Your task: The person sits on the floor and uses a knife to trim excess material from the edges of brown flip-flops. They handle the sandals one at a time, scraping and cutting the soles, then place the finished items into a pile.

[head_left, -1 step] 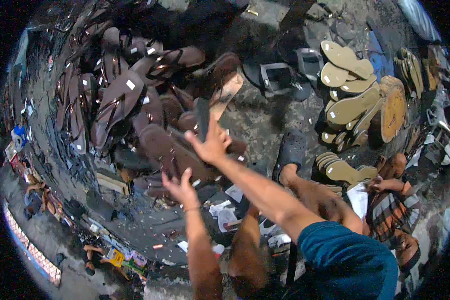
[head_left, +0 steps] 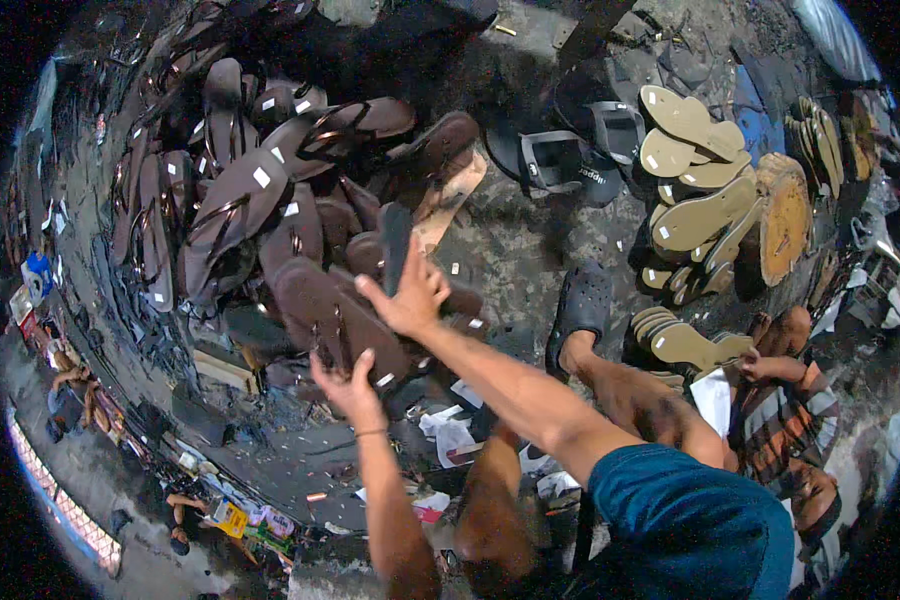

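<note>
My left hand (head_left: 352, 392) is open below a brown flip-flop (head_left: 335, 318), its thumb and fingers apart. Its fingertips reach the near edge of this flip-flop; whether they touch it I cannot tell. My right hand (head_left: 417, 298) is further out and to the right, thumb spread and index finger stretched, the other fingers loosely bent. A dark sole (head_left: 396, 240) shows between its thumb and index finger, and no firm grip on it is visible. Both hands are at the near side of a large heap of brown flip-flops (head_left: 240, 200), many with small white labels.
Tan soles (head_left: 700, 215) lie in piles at the right beside a round wooden block (head_left: 785, 225). Black sandals (head_left: 555, 160) lie at the back middle. My shoe (head_left: 580, 300) is right of my hands. Another person (head_left: 790, 430) sits at the right holding a white sheet (head_left: 712, 402).
Both my hands have shifted slightly to the left. The brown flip-flop near them and the dark sole have moved a little left too. The other person's white sheet has shifted slightly.
</note>
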A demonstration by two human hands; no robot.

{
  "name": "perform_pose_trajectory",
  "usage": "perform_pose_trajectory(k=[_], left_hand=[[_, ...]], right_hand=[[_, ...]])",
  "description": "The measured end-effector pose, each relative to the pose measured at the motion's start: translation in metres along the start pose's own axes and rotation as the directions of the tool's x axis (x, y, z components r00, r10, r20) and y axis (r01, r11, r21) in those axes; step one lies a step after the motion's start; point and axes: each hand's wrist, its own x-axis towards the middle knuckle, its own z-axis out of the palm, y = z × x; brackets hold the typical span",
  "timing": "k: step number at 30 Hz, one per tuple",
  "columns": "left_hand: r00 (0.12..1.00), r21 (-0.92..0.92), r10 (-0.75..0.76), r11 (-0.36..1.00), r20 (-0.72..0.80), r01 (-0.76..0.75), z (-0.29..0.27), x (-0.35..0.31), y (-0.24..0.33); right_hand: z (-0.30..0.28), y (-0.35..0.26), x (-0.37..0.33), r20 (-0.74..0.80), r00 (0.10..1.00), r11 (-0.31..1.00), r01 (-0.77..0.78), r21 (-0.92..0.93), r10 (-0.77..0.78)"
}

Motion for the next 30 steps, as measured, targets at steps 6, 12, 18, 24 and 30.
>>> perform_pose_trajectory(k=[6,12,18,24,30], left_hand=[[0.957,0.618,0.290,0.750,0.015,-0.237,-0.134,0.048,0.046],[0.763,0.917,0.639,0.243,0.093,-0.315,-0.101,0.019,0.126],[0.603,0.493,0.386,0.351,0.698,-0.796,0.148,0.033,0.192],[0.754,0.756,0.061,-0.072,0.655,-0.651,0.352,0.193,0.196],[0.534,0.591,0.253,-0.365,0.807,-0.719,0.391,0.249,0.182]], right_hand=[[0.033,-0.023,-0.066,0.363,0.881,0.953,0.277,0.119,-0.302],[-0.186,-0.048,0.046,0.856,0.504,0.583,0.732,-0.352,-0.116],[-0.407,0.027,0.199,-0.254,0.848,0.863,0.369,-0.345,-0.465],[-0.477,0.030,0.290,-0.287,0.847,0.704,0.135,-0.697,-0.447],[-0.472,0.060,0.362,-0.263,0.619,0.441,0.151,-0.885,-0.740]])
